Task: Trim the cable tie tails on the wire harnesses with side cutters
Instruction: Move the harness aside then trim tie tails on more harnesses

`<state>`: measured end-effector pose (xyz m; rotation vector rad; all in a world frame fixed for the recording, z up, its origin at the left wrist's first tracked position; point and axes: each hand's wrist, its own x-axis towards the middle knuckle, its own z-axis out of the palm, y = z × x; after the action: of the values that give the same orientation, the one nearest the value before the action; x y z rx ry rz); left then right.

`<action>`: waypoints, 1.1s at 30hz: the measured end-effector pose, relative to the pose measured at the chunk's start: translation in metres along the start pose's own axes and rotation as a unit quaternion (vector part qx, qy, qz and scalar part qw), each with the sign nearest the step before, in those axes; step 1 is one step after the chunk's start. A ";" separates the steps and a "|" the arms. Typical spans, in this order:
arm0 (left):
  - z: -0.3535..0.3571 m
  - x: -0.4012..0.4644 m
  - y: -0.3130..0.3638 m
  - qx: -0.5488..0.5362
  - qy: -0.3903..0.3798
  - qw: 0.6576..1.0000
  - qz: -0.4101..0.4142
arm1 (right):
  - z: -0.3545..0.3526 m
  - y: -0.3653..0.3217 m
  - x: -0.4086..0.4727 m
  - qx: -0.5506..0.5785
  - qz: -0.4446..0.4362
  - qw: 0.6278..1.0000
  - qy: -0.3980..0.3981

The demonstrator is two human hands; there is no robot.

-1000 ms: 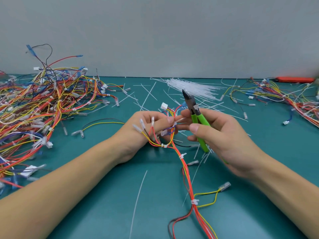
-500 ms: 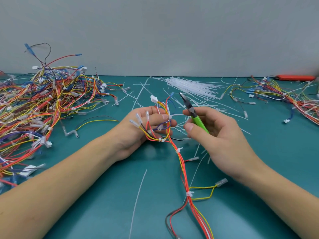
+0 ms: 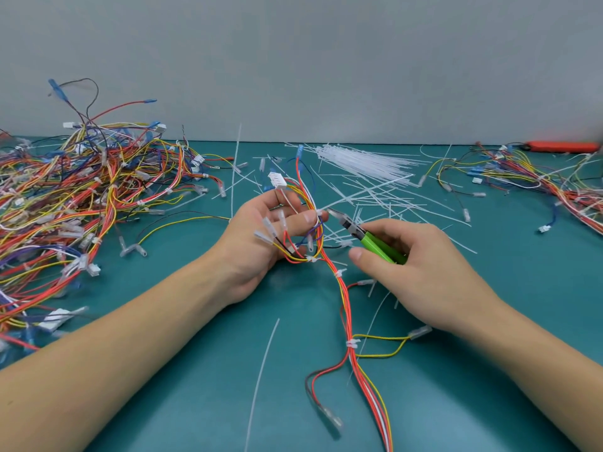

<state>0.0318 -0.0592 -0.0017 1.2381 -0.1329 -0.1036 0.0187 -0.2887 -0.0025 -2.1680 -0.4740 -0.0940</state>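
Observation:
My left hand grips the upper end of a wire harness of red, yellow and white wires at mid-table; a white connector sticks up above the fingers. White cable ties bind the harness further down. My right hand holds green-handled side cutters. Their dark jaws point left and sit at a small white tie head beside my left thumb tip.
A big tangle of harnesses fills the left side and another pile lies at the far right. A bundle of white cable ties and several cut tails lie behind my hands. An orange tool rests by the back wall.
The cutters have tipped from pointing upward to pointing left, with the jaws brought down to the tie at my left thumb. My left hand has raised the harness end slightly.

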 end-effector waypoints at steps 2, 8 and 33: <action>0.000 0.000 -0.001 0.009 0.000 1.000 0.004 | 0.000 0.000 0.000 0.003 -0.006 1.000 -0.004; 0.000 0.000 -0.001 0.028 0.019 0.999 0.004 | 0.000 0.001 0.000 0.006 -0.021 1.000 -0.015; 0.003 -0.001 -0.001 0.053 0.023 0.998 0.007 | -0.004 -0.001 0.003 -0.019 -0.024 0.999 -0.029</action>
<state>0.0299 -0.0619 -0.0013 1.3438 -0.1077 -0.0558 0.0219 -0.2902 0.0010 -2.2026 -0.5616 -0.0668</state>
